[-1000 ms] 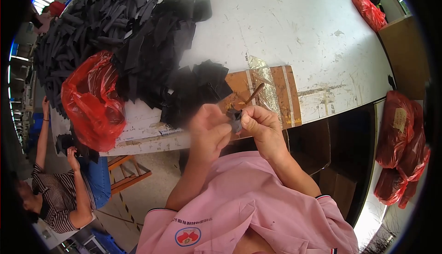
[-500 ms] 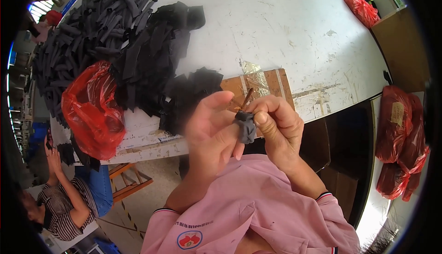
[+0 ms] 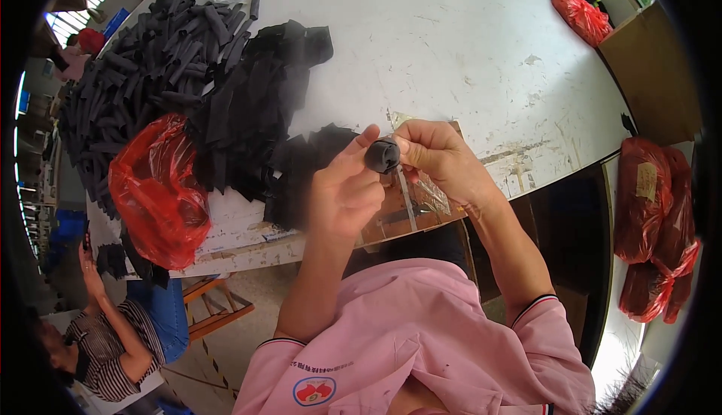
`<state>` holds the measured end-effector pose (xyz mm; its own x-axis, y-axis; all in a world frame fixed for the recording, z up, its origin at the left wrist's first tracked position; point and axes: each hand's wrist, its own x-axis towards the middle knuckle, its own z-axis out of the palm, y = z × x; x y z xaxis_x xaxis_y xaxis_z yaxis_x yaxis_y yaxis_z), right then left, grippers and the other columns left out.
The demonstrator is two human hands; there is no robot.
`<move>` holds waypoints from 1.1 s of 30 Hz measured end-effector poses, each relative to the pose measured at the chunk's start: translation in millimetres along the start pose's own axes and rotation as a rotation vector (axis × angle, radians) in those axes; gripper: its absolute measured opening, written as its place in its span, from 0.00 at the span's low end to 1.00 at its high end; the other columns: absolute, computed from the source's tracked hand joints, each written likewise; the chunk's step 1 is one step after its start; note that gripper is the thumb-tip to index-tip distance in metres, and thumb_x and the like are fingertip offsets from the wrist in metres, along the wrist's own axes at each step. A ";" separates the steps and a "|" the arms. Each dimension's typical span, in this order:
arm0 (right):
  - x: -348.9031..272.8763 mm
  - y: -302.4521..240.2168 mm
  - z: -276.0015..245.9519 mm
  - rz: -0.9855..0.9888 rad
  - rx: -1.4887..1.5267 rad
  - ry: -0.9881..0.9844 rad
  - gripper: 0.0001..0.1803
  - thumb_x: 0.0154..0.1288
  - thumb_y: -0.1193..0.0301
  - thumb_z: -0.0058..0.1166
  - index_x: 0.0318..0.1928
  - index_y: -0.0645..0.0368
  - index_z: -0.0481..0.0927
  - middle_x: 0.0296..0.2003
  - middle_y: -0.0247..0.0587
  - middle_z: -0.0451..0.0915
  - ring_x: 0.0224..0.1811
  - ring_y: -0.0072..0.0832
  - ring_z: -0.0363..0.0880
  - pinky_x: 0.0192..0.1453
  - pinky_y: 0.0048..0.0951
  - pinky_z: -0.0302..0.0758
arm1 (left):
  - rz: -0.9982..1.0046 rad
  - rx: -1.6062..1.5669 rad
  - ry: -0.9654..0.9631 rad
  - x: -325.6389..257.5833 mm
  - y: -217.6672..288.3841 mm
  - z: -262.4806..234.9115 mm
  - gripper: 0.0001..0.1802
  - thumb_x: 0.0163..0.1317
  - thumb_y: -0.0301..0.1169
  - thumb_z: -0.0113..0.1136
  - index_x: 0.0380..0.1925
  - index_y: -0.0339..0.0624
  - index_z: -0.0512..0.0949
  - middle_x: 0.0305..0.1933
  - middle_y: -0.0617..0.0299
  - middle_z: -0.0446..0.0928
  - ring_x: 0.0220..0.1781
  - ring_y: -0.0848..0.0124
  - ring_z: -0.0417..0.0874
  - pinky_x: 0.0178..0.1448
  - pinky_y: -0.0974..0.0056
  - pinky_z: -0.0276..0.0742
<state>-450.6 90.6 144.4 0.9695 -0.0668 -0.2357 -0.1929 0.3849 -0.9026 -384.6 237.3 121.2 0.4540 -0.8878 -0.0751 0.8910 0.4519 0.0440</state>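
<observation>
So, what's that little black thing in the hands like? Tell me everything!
The little black thing looks like cloth, rolled up, its round end facing the camera with folds showing. The right hand pinches its edge, holding it up over the brown board. The left hand is close beside it; touching is hard to tell.

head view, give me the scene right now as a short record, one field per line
right hand: thumb and fingers pinch the edge of a dark tubular piece, its round end facing the camera
left hand: blurred, beside the piece; contact unclear
under the hands: taped brown board at the edge of the white table
left side of table: heap of dark grey tubes, flat black pieces, red plastic bag
lower left: co-worker's striped sleeve
</observation>
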 end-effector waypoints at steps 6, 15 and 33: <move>4.7 7.4 -14.2 -0.063 -0.181 -0.139 0.13 0.61 0.63 0.48 0.25 0.60 0.72 0.19 0.26 0.65 0.23 0.14 0.61 0.26 0.17 0.60 | 0.142 0.250 0.022 -10.2 -8.8 -14.8 0.20 0.57 0.19 0.43 0.51 0.33 0.60 0.34 0.53 0.74 0.08 0.83 0.53 0.10 0.78 0.55; 6.0 -21.4 8.5 -0.094 -0.232 -0.066 0.13 0.60 0.64 0.50 0.24 0.60 0.71 0.17 0.26 0.64 0.19 0.15 0.60 0.23 0.17 0.59 | 0.009 -0.455 -0.075 6.3 -2.8 11.5 0.15 0.56 0.20 0.44 0.46 0.29 0.65 0.27 0.55 0.74 0.07 0.84 0.54 0.08 0.81 0.55; -14.9 -9.5 -0.1 -0.781 -0.959 0.170 0.19 0.55 0.57 0.51 0.28 0.63 0.72 0.21 0.37 0.70 0.25 0.26 0.70 0.29 0.25 0.69 | 0.939 1.419 -0.067 -1.7 -13.1 15.1 0.05 0.48 0.18 0.58 0.25 0.34 0.73 0.32 0.56 0.76 0.42 0.67 0.73 0.48 0.66 0.66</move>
<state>-463.2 87.9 156.4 0.8563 -0.1208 0.5022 0.3235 -0.6326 -0.7037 -397.1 231.6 135.8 0.7477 -0.3992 0.5306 -0.3853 0.3899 0.8364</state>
